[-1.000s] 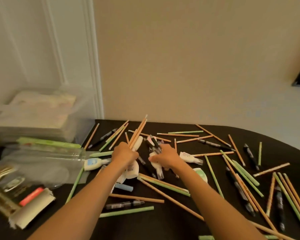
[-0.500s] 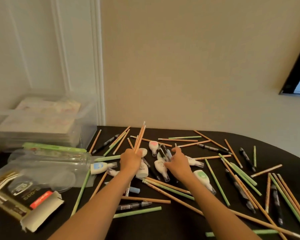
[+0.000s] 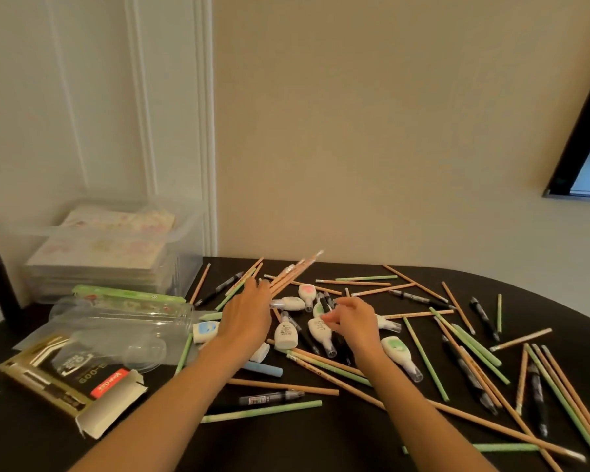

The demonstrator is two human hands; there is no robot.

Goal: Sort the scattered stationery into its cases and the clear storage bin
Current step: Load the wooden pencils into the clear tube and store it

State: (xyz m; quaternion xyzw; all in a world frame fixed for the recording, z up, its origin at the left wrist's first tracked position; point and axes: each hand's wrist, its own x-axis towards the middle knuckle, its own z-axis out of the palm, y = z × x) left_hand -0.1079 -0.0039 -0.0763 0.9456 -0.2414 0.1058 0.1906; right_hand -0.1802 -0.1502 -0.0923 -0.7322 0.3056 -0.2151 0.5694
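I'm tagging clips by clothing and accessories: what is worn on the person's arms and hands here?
Nothing that shows. The left hand and right hand are bare, with no gloves, and no ring can be made out. Both forearms are uncovered from wrist to the bottom edge of the picture: no sleeve, cuff, watch or bracelet is in view. Anything above the elbows lies outside the frame.

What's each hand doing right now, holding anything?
Left hand: closed around a bundle of wooden pencils.
Right hand: fingers pinching a black pen in the pile.
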